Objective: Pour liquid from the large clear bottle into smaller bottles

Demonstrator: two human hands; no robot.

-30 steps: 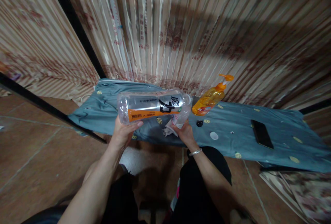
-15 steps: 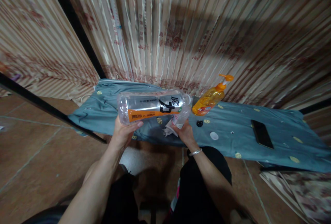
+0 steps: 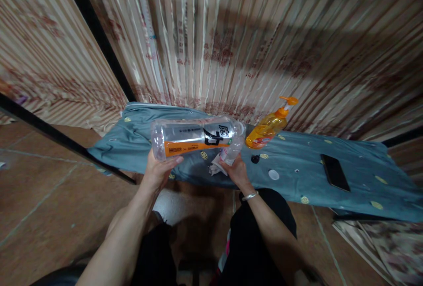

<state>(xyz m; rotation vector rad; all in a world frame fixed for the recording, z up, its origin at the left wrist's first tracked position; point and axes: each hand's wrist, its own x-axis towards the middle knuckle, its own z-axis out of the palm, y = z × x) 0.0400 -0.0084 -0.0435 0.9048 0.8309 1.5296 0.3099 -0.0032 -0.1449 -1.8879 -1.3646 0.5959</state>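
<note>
My left hand (image 3: 161, 167) grips the base end of a large clear bottle (image 3: 194, 138) with an orange and silver label. The bottle lies sideways in the air, its neck toward the right. My right hand (image 3: 237, 169) is closed around a smaller clear bottle (image 3: 234, 150), held near the large bottle's mouth; whether the two mouths touch cannot be made out. A crumpled white tissue (image 3: 216, 165) is beside my right fingers. Just to the right stands an orange pump bottle (image 3: 264, 131) with yellow liquid.
On the blue-green cloth (image 3: 307, 162) are a black cap (image 3: 255, 158), a white round lid (image 3: 273, 174) and a dark phone (image 3: 334, 172). Black metal poles (image 3: 99, 39) rise at the left, and a striped curtain (image 3: 198, 35) hangs behind.
</note>
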